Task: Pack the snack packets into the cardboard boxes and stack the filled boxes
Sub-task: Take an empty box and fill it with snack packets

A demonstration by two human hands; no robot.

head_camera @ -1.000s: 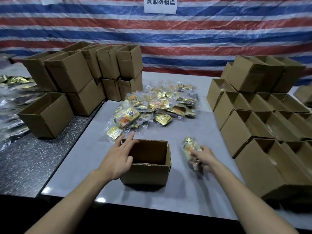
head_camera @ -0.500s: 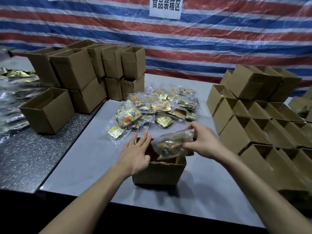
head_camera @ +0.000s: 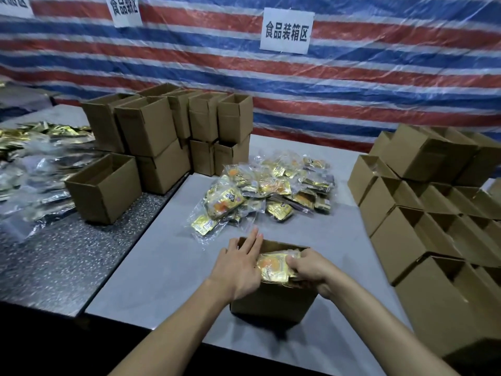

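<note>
Open cardboard box [head_camera: 273,302] upright at near edge of grey table [head_camera: 162,267]. Snack packet [head_camera: 272,270] sits in box mouth, between both hands. Left hand [head_camera: 238,267]: fingers straight, held together, laid over box's left rim, thumb side against packet. Right hand [head_camera: 309,270]: fingers curled onto packet's right side, gripping it. Loose packet pile [head_camera: 265,191] just beyond box. Stacked boxes [head_camera: 151,126] far left; rows of open boxes [head_camera: 406,226] at right. Sign [head_camera: 286,31] on striped tarp [head_camera: 379,77] behind.

A red, white and blue striped tarp [head_camera: 352,85] forms the back wall, bearing white paper signs [head_camera: 286,31]. A grey table [head_camera: 162,267] meets a speckled dark table [head_camera: 67,253] along its left edge.
</note>
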